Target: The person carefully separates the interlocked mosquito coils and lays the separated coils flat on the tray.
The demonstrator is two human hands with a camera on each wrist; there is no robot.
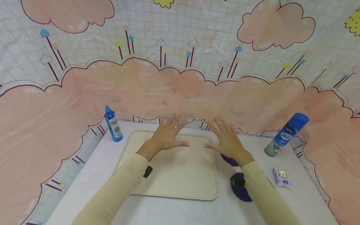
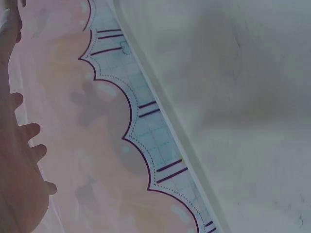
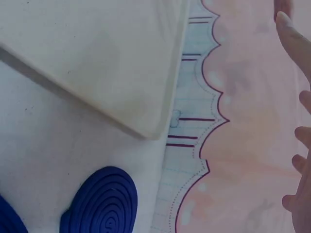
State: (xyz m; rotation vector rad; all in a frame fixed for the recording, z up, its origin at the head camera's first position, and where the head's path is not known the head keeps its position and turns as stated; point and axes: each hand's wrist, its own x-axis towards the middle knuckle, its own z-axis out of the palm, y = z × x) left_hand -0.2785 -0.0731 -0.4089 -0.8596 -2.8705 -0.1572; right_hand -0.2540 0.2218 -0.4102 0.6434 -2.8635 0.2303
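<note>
Both hands are held out over a cream tray (image 1: 174, 178) in the head view, fingers spread and thumbs pointing toward each other. The left hand (image 1: 167, 136) is above the tray's far part, holding nothing. Over the tray's far right corner hovers the right hand (image 1: 227, 142), also without anything in it. Each wrist wears a dark band. The left wrist view has the left hand (image 2: 24, 160) along its left edge, with the tray (image 2: 252, 97) at right. In the right wrist view the right hand (image 3: 303, 126) shows at the right edge, apart from the tray (image 3: 97, 58).
Two dark blue round pieces with ridged rings, such as the nearer one (image 1: 242, 190), lie right of the tray. A blue spray bottle (image 1: 113, 126) stands at the back left. At right are a blue aerosol can (image 1: 285, 136) and a small purple box (image 1: 282, 178).
</note>
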